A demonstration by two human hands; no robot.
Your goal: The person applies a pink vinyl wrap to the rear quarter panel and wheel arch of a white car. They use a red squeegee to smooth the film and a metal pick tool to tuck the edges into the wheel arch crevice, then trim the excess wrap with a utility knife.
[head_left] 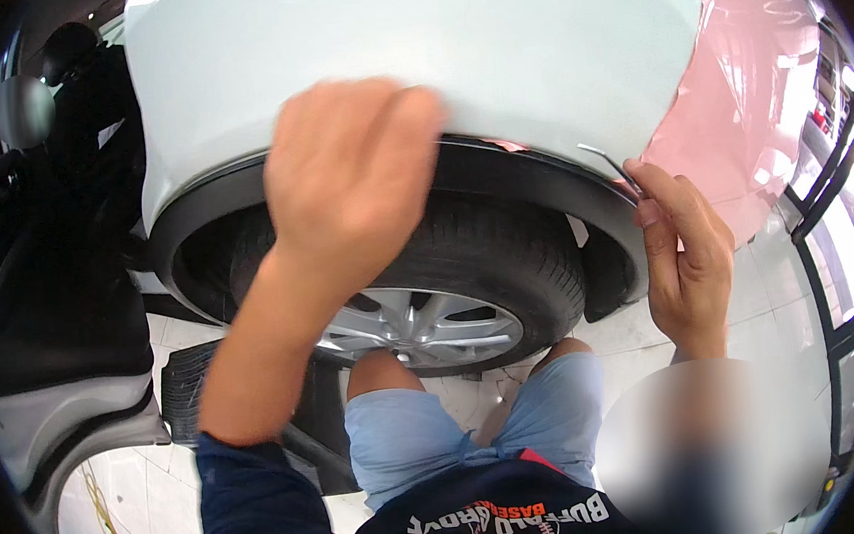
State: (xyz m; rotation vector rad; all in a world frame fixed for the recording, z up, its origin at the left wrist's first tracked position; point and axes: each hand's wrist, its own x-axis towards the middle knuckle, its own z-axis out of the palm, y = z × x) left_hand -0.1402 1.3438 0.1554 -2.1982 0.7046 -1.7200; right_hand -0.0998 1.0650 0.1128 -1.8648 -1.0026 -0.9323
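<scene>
My left hand [354, 167] is curled closed over the upper edge of the black wheel-arch trim [500, 173], somewhat smeared by motion. Whatever its fingers may hold is hidden. At the trim's right end, my right hand [689, 256] pinches a thin bent metal tool [611, 160] between thumb and fingers. The tool's slim tip lies against the pale car panel [490, 41], just above the trim. Between my hands, a small pink scrap [508, 145] shows along the seam of panel and trim. Pink film [748, 71] covers the bodywork at the right.
Below the arch sit a black tyre [506, 246] and a silver wheel rim [421, 323], close to my knees. An open car door [58, 296] stands on the left. A dark ridged mat [195, 381] and yellow cord [106, 518] lie on the tiled floor.
</scene>
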